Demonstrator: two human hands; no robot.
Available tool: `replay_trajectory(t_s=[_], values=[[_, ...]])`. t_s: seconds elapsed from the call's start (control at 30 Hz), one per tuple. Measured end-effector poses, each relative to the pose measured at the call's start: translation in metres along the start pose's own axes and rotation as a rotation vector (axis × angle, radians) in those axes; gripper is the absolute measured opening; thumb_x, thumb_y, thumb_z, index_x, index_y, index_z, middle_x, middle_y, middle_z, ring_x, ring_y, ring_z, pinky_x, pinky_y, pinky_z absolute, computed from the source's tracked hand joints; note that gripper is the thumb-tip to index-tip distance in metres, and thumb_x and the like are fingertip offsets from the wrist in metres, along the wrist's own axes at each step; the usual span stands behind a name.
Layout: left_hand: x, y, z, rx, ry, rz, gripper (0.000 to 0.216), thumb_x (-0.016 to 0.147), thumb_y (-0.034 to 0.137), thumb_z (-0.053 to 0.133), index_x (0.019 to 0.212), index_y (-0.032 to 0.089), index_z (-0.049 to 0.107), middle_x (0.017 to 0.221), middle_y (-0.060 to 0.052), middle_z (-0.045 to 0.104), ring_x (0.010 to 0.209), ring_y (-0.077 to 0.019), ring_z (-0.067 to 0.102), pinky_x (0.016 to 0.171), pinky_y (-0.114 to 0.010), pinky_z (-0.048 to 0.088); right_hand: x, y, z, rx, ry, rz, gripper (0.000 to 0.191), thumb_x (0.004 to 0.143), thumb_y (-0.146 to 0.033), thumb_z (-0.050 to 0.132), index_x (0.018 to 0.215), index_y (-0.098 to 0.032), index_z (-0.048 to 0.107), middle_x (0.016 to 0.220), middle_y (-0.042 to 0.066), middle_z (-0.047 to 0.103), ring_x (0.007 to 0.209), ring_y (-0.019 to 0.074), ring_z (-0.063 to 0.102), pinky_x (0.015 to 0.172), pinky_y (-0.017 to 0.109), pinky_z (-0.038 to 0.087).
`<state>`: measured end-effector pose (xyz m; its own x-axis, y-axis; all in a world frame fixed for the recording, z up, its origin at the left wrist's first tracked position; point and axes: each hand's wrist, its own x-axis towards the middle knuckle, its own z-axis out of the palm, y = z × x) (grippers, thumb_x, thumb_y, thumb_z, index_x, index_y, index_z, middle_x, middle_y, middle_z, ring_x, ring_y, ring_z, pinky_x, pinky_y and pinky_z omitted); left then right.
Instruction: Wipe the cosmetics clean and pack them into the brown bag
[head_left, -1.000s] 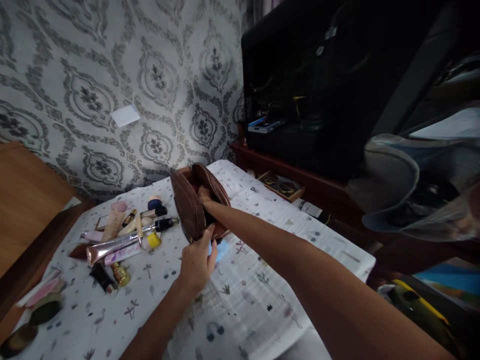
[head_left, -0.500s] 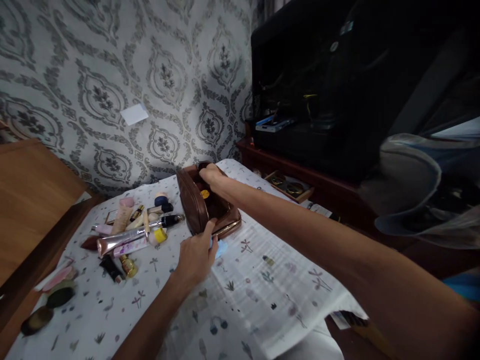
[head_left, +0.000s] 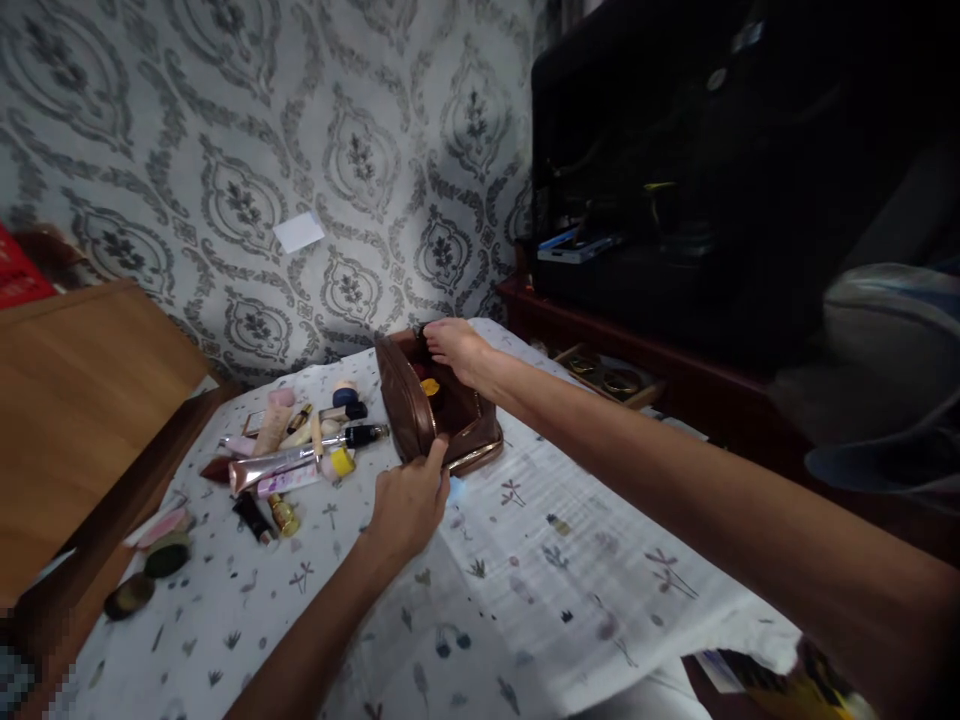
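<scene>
A brown pouch (head_left: 409,410) stands open on a white patterned cloth (head_left: 525,570). My left hand (head_left: 409,505) grips the pouch's near end, thumb up against its edge. Over the far end of the opening, my right hand (head_left: 457,345) has its fingers curled on the rim. Something small and yellow (head_left: 430,386) shows inside the pouch. Left of the pouch lies a pile of cosmetics (head_left: 292,450): tubes, small bottles, a jar and a yellow-capped item.
A wooden board (head_left: 82,400) borders the cloth on the left, with dark round compacts (head_left: 150,570) near it. To the right stands a dark red cabinet (head_left: 637,370) under a black case. Patterned wallpaper lies behind.
My right hand has come out of the pouch and moved to its far rim. The pouch mouth now shows a yellow item. My left hand kept its grip.
</scene>
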<state>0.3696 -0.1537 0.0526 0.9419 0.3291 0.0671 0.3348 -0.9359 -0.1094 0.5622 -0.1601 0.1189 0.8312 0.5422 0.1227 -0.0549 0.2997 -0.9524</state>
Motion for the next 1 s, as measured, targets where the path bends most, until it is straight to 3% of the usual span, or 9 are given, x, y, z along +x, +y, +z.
replay_trajectory(t_s=[0.1, 0.2, 0.3, 0.4, 0.47, 0.67, 0.83, 1.0], values=[[-0.003, -0.005, 0.002, -0.013, 0.022, 0.035, 0.049, 0.1, 0.029, 0.043, 0.147, 0.025, 0.031, 0.095, -0.006, 0.075, 0.081, -0.023, 0.073, 0.067, -0.03, 0.051, -0.006, -0.005, 0.0, 0.012, -0.024, 0.133, 0.013, 0.082, -0.018, 0.056, 0.069, -0.018, 0.055, 0.065, 0.003, 0.061, 0.065, 0.015, 0.061, 0.064, 0.028, 0.053], [-0.01, -0.017, 0.013, -0.077, 0.081, 0.116, 0.057, 0.1, 0.026, 0.041, 0.153, 0.025, 0.02, 0.093, -0.003, 0.074, 0.082, -0.0198, 0.072, 0.068, -0.027, 0.052, -0.018, -0.007, 0.001, 0.031, -0.02, 0.113, 0.01, 0.086, -0.019, 0.051, 0.077, -0.018, 0.056, 0.073, 0.001, 0.064, 0.072, 0.0129, 0.063, 0.07, 0.026, 0.053], [-0.022, -0.035, 0.031, -0.151, 0.238, 0.206, 0.053, 0.1, 0.023, 0.036, 0.151, 0.024, 0.023, 0.097, -0.003, 0.074, 0.086, -0.0173, 0.071, 0.071, -0.026, 0.053, -0.036, -0.006, 0.004, -0.028, 0.026, -0.165, 0.004, 0.082, -0.017, 0.057, 0.082, -0.02, 0.059, 0.075, -0.001, 0.065, 0.076, 0.0135, 0.064, 0.072, 0.027, 0.052], [-0.036, -0.06, 0.048, -0.181, 0.372, 0.211, 0.045, 0.1, 0.023, 0.035, 0.145, 0.021, 0.034, 0.102, -0.005, 0.073, 0.088, -0.0169, 0.07, 0.074, -0.028, 0.055, -0.061, -0.003, 0.012, -0.123, -0.1, -0.417, 0.005, 0.082, -0.023, 0.061, 0.087, -0.021, 0.062, 0.08, 0.0, 0.068, 0.081, 0.0162, 0.065, 0.072, 0.029, 0.052], [-0.044, -0.079, 0.054, -0.183, 0.413, 0.157, 0.04, 0.099, 0.025, 0.038, 0.139, 0.019, 0.042, 0.106, -0.007, 0.073, 0.091, -0.0183, 0.07, 0.076, -0.03, 0.056, -0.08, 0.003, 0.021, -0.155, -0.218, -0.461, 0.011, 0.084, -0.029, 0.061, 0.09, -0.02, 0.063, 0.08, 0.002, 0.068, 0.081, 0.0172, 0.067, 0.069, 0.029, 0.052], [-0.058, -0.135, 0.06, -0.215, 0.466, -0.14, 0.026, 0.097, 0.026, 0.044, 0.119, 0.019, 0.056, 0.112, -0.009, 0.071, 0.101, -0.0226, 0.068, 0.086, -0.036, 0.054, -0.109, 0.061, 0.056, -0.271, -0.513, -0.328, 0.02, 0.084, -0.032, 0.059, 0.097, -0.019, 0.065, 0.087, 0.003, 0.07, 0.082, 0.0173, 0.066, 0.067, 0.028, 0.051], [-0.058, -0.15, 0.071, -0.236, 0.456, -0.203, 0.023, 0.097, 0.024, 0.043, 0.116, 0.018, 0.055, 0.113, -0.009, 0.069, 0.103, -0.0226, 0.066, 0.085, -0.036, 0.053, -0.087, 0.121, 0.088, -0.613, -0.374, -0.104, 0.026, 0.075, -0.019, 0.056, 0.098, -0.018, 0.068, 0.097, 0.005, 0.073, 0.091, 0.0196, 0.068, 0.081, 0.031, 0.054], [-0.061, -0.139, 0.079, -0.13, 0.327, -0.101, 0.017, 0.096, 0.023, 0.047, 0.108, 0.019, 0.058, 0.104, -0.008, 0.067, 0.101, -0.0236, 0.062, 0.076, -0.033, 0.053, -0.055, 0.151, 0.122, -0.873, -0.227, -0.012, 0.04, 0.077, -0.018, 0.052, 0.115, -0.014, 0.065, 0.104, 0.011, 0.071, 0.096, 0.0234, 0.067, 0.082, 0.033, 0.053]])
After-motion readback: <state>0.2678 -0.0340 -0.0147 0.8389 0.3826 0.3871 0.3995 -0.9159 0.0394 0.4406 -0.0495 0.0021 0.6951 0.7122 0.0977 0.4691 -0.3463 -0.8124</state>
